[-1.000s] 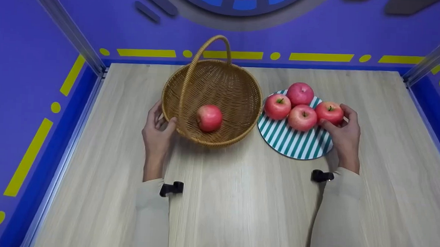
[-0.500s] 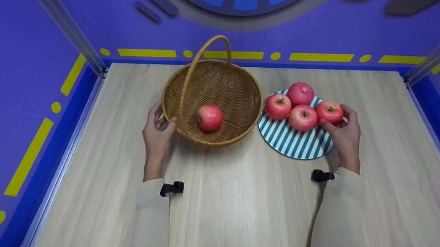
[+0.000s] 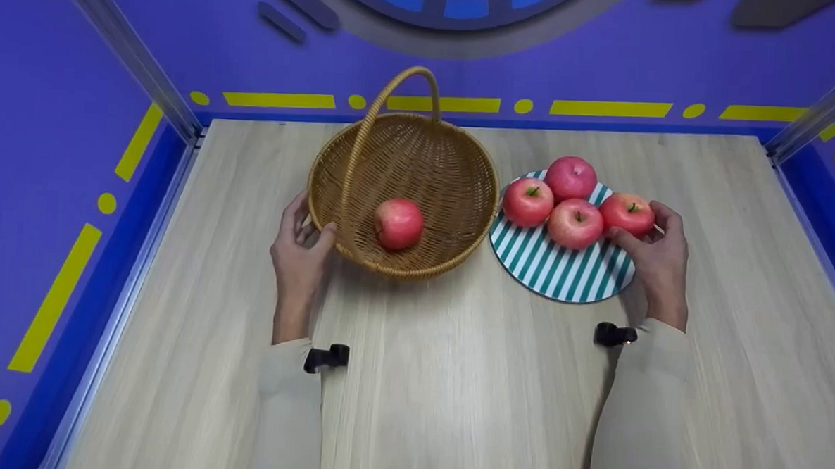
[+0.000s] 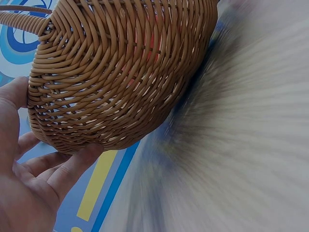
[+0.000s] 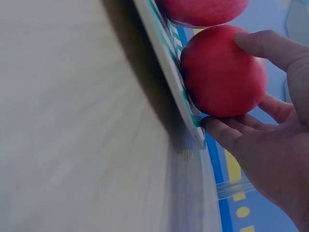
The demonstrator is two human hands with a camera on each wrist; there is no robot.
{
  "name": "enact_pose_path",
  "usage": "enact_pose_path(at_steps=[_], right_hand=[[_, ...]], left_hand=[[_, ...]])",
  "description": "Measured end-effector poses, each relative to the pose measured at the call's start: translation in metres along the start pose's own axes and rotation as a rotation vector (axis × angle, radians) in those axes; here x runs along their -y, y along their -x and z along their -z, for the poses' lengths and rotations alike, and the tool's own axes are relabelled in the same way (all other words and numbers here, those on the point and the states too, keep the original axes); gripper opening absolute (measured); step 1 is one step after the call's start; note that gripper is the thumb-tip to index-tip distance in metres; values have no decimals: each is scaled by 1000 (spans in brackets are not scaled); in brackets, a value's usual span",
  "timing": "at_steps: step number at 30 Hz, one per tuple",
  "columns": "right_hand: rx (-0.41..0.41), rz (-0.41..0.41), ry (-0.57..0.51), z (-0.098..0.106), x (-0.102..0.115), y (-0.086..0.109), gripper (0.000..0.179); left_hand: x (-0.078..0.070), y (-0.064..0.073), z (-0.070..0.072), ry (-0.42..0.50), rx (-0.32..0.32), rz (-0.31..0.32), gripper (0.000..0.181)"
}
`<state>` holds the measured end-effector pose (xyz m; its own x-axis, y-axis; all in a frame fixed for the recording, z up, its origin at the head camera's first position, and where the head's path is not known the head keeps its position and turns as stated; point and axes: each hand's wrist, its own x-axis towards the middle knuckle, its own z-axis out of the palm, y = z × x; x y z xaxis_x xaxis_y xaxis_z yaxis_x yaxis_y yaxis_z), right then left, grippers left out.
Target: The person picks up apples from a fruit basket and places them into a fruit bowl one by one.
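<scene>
A brown wicker basket (image 3: 454, 194) with a tall arched handle stands left of centre, with one red apple (image 3: 398, 224) inside it. My left hand (image 3: 300, 254) grips the basket's left side, thumb at the rim and fingers beneath the weave, as the left wrist view shows. To the right, a round plate with green and white stripes (image 3: 553, 272) bears several red apples. My right hand (image 3: 659, 263) holds the rightmost apple (image 3: 628, 214) between thumb and fingers. In the right wrist view that apple (image 5: 222, 72) sits close against the plate (image 5: 166, 63), a fingertip at the plate's edge.
On the plate beside the held apple are a front apple (image 3: 575, 224), a left apple (image 3: 527, 202) and a back apple (image 3: 571, 178). The pale wooden table (image 3: 446, 377) is bounded by blue-purple walls (image 3: 608, 66) at the back and sides. Each sleeve carries a black wrist camera (image 3: 614, 335).
My right hand and the apple it holds have shifted very slightly to the right. The left hand and the basket stay where they were.
</scene>
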<state>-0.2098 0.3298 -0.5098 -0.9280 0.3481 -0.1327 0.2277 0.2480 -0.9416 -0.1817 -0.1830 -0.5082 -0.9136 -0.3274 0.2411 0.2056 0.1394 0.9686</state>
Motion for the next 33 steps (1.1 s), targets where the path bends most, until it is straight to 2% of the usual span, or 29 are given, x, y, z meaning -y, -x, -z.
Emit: enact_pose_path(at_steps=[10,20,28,33], right_hand=[[-7,-14,45,0,3,-2,91],[-46,37,159,4,15,4,87],[-81,55,200,4,25,7,87],[-90,125,185,2,34,11,83]], left_hand=[[-1,0,1,-22,10,3,63],[1,-1,1,-9,7,-31,61],[2,-2,0,-2,4,-35,62],[1,-2,0,-2,9,-31,62]])
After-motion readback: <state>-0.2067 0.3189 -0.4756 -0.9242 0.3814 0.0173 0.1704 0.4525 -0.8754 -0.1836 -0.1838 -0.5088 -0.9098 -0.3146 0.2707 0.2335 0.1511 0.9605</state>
